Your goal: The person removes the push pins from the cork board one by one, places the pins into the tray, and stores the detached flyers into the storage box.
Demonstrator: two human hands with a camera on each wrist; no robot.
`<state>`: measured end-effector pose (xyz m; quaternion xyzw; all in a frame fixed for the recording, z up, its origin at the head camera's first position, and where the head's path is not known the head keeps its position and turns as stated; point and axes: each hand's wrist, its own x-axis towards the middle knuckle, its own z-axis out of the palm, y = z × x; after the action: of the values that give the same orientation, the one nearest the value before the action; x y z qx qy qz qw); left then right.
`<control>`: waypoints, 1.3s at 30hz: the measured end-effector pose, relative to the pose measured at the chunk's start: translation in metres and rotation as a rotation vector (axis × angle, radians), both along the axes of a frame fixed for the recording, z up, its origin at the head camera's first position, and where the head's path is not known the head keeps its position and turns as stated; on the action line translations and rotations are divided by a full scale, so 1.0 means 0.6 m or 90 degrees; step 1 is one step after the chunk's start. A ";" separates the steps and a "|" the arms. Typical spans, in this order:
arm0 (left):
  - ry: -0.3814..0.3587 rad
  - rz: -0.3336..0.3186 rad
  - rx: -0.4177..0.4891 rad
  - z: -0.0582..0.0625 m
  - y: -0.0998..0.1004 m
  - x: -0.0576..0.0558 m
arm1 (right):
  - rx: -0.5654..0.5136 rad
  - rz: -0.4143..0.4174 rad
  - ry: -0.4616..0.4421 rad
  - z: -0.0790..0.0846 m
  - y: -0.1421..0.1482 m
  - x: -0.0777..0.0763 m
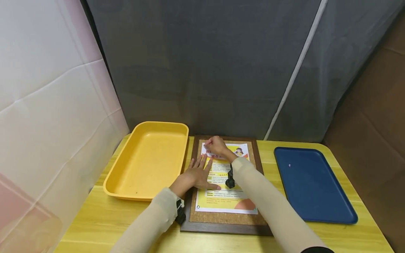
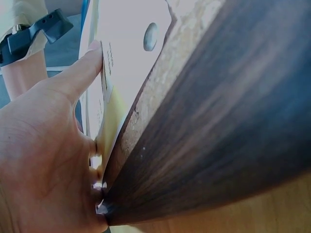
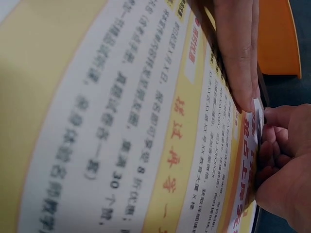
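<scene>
Left hand [image 1: 198, 176] lies spread on the yellow-and-white printed paper poster [image 1: 218, 176]; right hand [image 1: 217, 146] curls just beyond, grip unclear, and slack left-hand pressure could skew it

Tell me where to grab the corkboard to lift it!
The corkboard lies flat, so I'd probably grip the near edge of its dark frame, around the middle, coming from the near side: that straight strip is bare, beyond the poster.
</scene>
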<state>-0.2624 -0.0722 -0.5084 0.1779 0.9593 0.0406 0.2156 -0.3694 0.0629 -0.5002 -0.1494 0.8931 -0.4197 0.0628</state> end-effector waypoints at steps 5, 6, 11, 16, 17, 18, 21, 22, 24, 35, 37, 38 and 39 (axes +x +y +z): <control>0.013 -0.015 0.003 -0.004 -0.003 -0.001 | -0.015 0.015 -0.001 0.000 0.002 0.003; 0.017 -0.018 0.006 -0.005 -0.003 -0.001 | -0.015 0.016 -0.001 0.000 0.003 0.004; 0.017 -0.011 0.013 -0.007 -0.002 -0.001 | -0.036 0.030 -0.019 0.005 0.015 0.009; 0.017 -0.009 0.002 -0.014 -0.002 -0.006 | -0.030 0.050 -0.003 0.017 0.039 0.013; 0.016 -0.008 0.003 -0.014 -0.002 -0.007 | -0.027 0.051 0.005 0.019 0.045 0.012; 0.017 -0.008 0.004 -0.015 -0.003 -0.008 | -0.022 0.053 0.007 0.022 0.050 0.012; 0.017 -0.007 0.008 -0.016 -0.004 -0.009 | -0.009 0.053 0.005 0.028 0.065 0.011; 0.016 -0.006 0.010 -0.015 -0.004 -0.008 | -0.007 0.053 0.004 0.029 0.070 0.010; 0.014 -0.006 0.012 -0.012 -0.005 -0.007 | 0.001 0.054 0.000 0.032 0.080 0.009; 0.021 -0.011 0.010 0.011 -0.004 0.008 | 0.007 0.070 0.004 0.046 0.124 0.022; 0.018 -0.009 0.012 0.007 -0.004 0.007 | 0.005 0.071 0.005 0.048 0.129 0.025; 0.016 -0.008 0.014 0.004 -0.004 0.005 | 0.004 0.071 0.003 0.049 0.132 0.026; 0.014 -0.007 0.015 0.002 -0.004 0.004 | 0.005 0.070 0.003 0.049 0.135 0.028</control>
<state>-0.2601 -0.0747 -0.5070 0.1862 0.9600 0.0488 0.2034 -0.3527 0.1437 -0.4705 -0.1991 0.8852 -0.4118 0.0843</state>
